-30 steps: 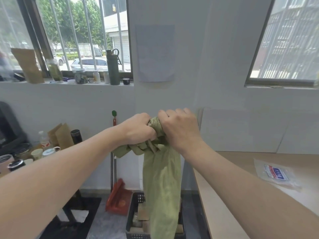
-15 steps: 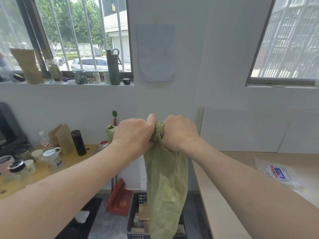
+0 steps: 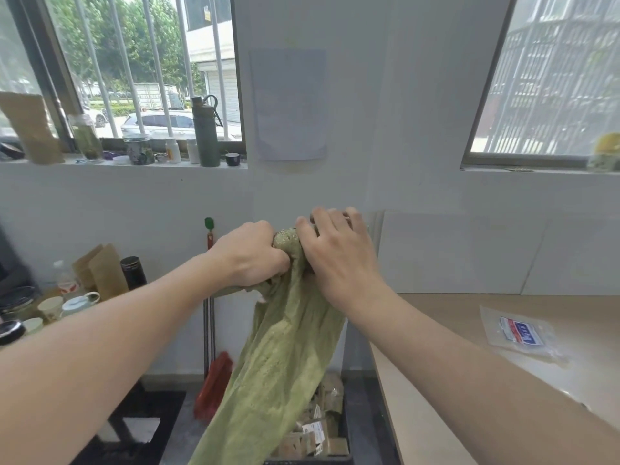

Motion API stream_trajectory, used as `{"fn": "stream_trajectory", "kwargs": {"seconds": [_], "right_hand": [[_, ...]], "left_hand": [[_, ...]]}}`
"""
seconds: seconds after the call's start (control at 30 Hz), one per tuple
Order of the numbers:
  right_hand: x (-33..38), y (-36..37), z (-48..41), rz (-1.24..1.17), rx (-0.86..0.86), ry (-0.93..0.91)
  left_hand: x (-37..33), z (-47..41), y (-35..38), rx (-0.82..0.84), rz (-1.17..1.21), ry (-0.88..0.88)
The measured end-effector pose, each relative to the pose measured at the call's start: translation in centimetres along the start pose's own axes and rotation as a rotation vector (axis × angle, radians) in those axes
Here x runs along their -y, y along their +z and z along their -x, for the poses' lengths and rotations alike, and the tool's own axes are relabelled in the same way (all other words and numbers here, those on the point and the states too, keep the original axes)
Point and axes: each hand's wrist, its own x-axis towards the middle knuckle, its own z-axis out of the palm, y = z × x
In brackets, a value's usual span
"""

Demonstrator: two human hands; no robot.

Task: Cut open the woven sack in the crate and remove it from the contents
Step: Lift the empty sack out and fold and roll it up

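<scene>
The green woven sack (image 3: 285,360) hangs limp from chest height down toward the floor. My left hand (image 3: 250,255) is closed in a fist around its bunched top edge. My right hand (image 3: 339,256) presses on the same bunch from the right, with its fingers partly spread over the fabric. Below, the black crate (image 3: 345,424) stands on the floor, holding several small brown packets (image 3: 322,427). The sack's lower end hangs in front of the crate's left part and hides it.
A wooden table (image 3: 469,357) runs along my right, with a clear plastic pouch (image 3: 518,332) on it. A red dustpan (image 3: 214,384) and broom handle lean on the wall. Cups and jars (image 3: 63,303) crowd a surface at left. Bottles line the windowsill (image 3: 204,132).
The sack's hanging part has swung left and its lower end has spread. My right hand has loosened from a fist to spread fingers over the bunch. More packets show in the crate.
</scene>
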Motion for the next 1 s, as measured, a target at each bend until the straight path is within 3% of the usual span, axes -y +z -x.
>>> {"fn": "stream_trajectory", "kwargs": {"seconds": [0.13,0.23,0.47,0.57,0.67,0.87,1.0], "right_hand": [[-0.4,-0.7,-0.3,0.036,-0.046,0.019],[-0.8,-0.9,-0.7,0.006,-0.035,0.004],[-0.7,-1.7,-1.0,-0.002,0.309,0.046],[-0.4,-2.6,-1.4,-0.095,0.382,0.146],[0.4,-2.9,-1.8,-0.194,0.444,0.17],[0.7,-3.6,-2.0,-0.212,0.516,0.13],[0.9,-3.5,-1.8,-0.193,0.383,0.005]], "left_hand": [[-1.1,0.6,-0.6,0.215,0.263,0.011],[-0.9,0.9,-0.5,0.266,0.265,0.123],[-0.6,2.1,0.1,0.137,-0.174,0.264],[-0.5,2.4,1.5,-0.091,-0.397,0.268],[-0.3,2.6,2.6,-0.267,-0.384,0.19],[0.0,2.7,1.6,-0.21,-0.406,0.161],[0.6,2.1,1.3,-0.15,-0.3,0.082]]}}
